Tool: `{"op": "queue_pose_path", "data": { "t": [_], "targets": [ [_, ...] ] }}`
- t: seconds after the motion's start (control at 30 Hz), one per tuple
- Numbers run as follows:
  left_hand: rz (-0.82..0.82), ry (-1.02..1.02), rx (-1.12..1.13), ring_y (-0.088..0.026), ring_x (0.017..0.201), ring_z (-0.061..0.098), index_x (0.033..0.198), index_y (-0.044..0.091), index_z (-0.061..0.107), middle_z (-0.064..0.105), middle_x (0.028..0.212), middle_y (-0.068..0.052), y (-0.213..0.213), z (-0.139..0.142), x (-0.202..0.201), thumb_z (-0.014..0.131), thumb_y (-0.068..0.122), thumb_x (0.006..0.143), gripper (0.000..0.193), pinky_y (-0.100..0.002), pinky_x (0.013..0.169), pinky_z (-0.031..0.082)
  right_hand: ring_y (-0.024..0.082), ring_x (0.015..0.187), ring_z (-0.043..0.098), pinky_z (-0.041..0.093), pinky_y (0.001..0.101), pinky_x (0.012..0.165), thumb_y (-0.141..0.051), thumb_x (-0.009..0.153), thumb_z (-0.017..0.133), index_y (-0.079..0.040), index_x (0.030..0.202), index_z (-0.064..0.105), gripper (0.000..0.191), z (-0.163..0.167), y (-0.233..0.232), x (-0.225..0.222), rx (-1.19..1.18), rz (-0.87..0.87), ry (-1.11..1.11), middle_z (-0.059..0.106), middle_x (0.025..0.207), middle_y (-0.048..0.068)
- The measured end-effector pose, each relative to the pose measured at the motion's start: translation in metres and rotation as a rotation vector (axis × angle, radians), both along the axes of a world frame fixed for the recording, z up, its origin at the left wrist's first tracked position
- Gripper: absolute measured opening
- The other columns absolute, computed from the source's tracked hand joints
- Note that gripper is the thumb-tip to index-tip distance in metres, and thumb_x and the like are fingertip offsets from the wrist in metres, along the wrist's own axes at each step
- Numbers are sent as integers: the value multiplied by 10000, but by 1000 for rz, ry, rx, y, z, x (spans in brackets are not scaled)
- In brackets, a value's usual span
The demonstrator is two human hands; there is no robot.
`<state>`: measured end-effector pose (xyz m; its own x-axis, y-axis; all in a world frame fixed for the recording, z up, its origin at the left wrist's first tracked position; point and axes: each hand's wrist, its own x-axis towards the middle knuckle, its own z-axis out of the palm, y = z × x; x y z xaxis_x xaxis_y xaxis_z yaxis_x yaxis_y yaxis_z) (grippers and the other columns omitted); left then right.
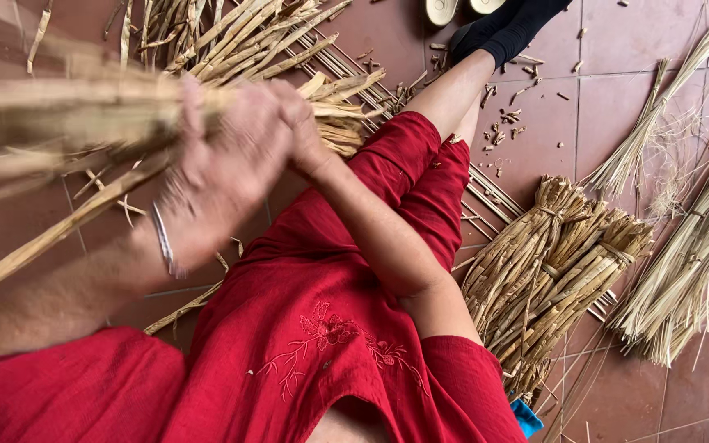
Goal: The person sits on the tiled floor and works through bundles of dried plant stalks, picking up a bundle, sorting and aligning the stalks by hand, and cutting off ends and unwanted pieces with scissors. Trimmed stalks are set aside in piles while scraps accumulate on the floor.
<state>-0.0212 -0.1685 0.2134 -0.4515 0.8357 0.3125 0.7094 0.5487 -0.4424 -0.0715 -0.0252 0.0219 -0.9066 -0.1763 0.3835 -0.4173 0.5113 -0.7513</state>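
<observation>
Both hands, left hand [207, 172] and right hand [297, 123], grip a dry, tan straw bundle [67, 115].

The straw bundle [59, 115] is motion-blurred and cut off at the 9 o'clock edge, so its length cannot be told. The left hand [215, 176] is blurred too; the right hand [301, 123] lies partly hidden behind it. At 12 o'clock, 2 pale shoes [457, 8] are cropped. A blue object [527, 417] at 5 o'clock is mostly hidden.
</observation>
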Motion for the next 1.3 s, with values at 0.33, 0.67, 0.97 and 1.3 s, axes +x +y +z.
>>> {"op": "queue_pose_path", "data": {
  "t": [0.33, 0.67, 0.97, 1.3],
  "targets": [
    [-234, -682, 824, -409, 1225, 607, 1306, -163, 530, 587, 1285, -307, -14, -38, -71, 907, 455, 706, 940, -472, 1079, 496, 184, 844, 796, 629, 301, 697, -81, 876, 851, -55, 1229, 615, 426, 108, 14, -14, -339, -97, -8, 763, 961, 91],
    [-280, -1095, 1148, -179, 869, 712, 1033, 14, 673, 700, 941, -70, 17, -32, -82, 838, 176, 1032, 232, -314, 779, 599, 205, 996, 748, 641, 338, 841, -70, 905, 848, -40, 1260, 540, 471, 97, 37, -8, -366, 7, -7, 721, 1118, 102],
    [-166, -1416, 1007, -130, 833, 734, 1056, 43, 733, 737, 913, -32, 16, -56, -81, 860, 245, 980, 250, -318, 737, 626, 278, 1003, 750, 630, 379, 838, -112, 861, 893, -29, 1248, 533, 535, 84, 57, 7, -174, 10, -6, 711, 1119, 128],
    [-316, -1171, 1226, -167, 1028, 688, 1188, 19, 626, 688, 1066, -50, 42, -141, -89, 899, 391, 984, 504, -340, 902, 602, 327, 980, 727, 612, 402, 826, -72, 900, 822, -42, 1228, 577, 410, 46, 59, 5, -67, 31, 19, 696, 1074, 155]
  ]
}}
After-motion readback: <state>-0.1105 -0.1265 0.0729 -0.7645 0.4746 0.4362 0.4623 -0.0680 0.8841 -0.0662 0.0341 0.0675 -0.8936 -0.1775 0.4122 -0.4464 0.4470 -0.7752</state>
